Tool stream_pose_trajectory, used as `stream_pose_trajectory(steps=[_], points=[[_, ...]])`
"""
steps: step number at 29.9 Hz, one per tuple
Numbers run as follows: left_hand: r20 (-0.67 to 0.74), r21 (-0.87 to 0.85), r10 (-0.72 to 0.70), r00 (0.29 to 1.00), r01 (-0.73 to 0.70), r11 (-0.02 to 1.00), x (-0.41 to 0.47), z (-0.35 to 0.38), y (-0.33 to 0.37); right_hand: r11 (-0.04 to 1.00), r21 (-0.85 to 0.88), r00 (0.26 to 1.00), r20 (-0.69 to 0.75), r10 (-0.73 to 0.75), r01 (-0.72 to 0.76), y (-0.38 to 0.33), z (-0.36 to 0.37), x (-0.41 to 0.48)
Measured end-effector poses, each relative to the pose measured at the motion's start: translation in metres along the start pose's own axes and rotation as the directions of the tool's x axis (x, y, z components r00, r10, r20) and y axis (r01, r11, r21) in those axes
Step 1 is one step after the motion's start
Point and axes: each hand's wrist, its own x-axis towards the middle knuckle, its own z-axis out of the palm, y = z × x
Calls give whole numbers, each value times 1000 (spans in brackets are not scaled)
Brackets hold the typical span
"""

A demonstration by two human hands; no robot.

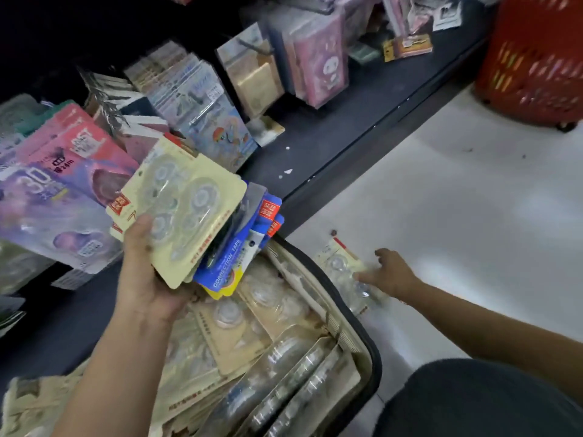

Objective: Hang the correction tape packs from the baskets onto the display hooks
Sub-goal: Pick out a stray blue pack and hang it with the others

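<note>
The correction tape packs are flat cards with clear plastic bubbles over round tape reels, most of them cream-coloured and some blue. The left hand (148, 279) grips a fanned stack of packs (183, 216) from below, thumb curled over the cream card on top, which carries a small red square label too blurred to read. Under it sit the blue packs (227, 269) - "CORRECTION TAPE" is printed in white along one of them. The stack is held up near the left, just above the basket (362, 313), whose dark rim surrounds many more cream packs (252, 316) lying in loose layers.

To the right of the basket, a single cream pack (339, 263) lies flat on the white floor (457, 200). The right hand (392, 274) reaches down to it with fingers stretched out and touching its near end, thumb lifted - not closed around it.

Hanging packs (63, 171) at far left show "24m" on a pink card and "30" on a purple one. A red basket (533, 64) stands at far right.
</note>
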Motion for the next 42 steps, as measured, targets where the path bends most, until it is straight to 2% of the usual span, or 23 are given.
stream_pose_trajectory(steps=[3, 5, 8, 12, 14, 16, 17, 20, 22, 25, 29, 32, 36, 38, 42], points=[[-12, 6, 76, 997, -76, 997, 9, -7, -8, 960, -281, 984, -168, -52, 2, 22, 32, 14], [-6, 7, 93, 996, -93, 996, 14, -9, -13, 933, -361, 964, -250, -95, -1, 22, 48, 20], [-14, 10, 42, 999, -42, 999, 20, -9, -12, 904, -427, 950, -269, -157, 29, 11, 72, 28], [73, -86, -87, 994, 93, 992, 20, -15, -12, 952, -301, 956, -290, -40, -51, 3, 85, 34], [114, -101, -75, 991, 87, 991, 21, -14, -13, 960, -261, 954, -301, 17, -99, 3, 83, 37], [32, 19, -9, 999, 9, 1000, 25, -17, -12, 962, -235, 955, -289, 67, -139, 4, 79, 38], [46, 53, 0, 999, -2, 999, 23, -17, -12, 972, -181, 959, -265, 97, -148, 6, 76, 38], [84, 48, 37, 996, -41, 998, 20, -22, -11, 978, 169, 983, -118, 142, -121, 14, 66, 28], [73, 15, 79, 994, -80, 997, 16, -25, -7, 958, 275, 988, -105, 113, -80, 16, 53, 16], [124, 36, 65, 990, -70, 997, 13, -39, 8, 962, 272, 974, -226, 28, 35, 4, 14, -6], [178, -7, -1, 984, 2, 1000, -2, -72, 39, 898, 305, 870, -470, -148, 318, -50, -55, -51], [192, -102, 44, 980, -25, 994, -28, -94, 60, 837, 221, 782, -531, -328, 501, -111, -95, -99], [215, -163, 110, 970, -75, 984, -72, -137, 83, 699, 187, 669, -532, -518, 690, -189, -97, -182], [191, -182, 135, 972, -100, 978, -94, -163, 98, 657, 181, 652, -469, -596, 732, -222, -82, -223], [112, -189, 285, 952, -261, 946, -142, -233, 135, 592, 173, 613, -332, -717, 787, -284, -34, -286]])
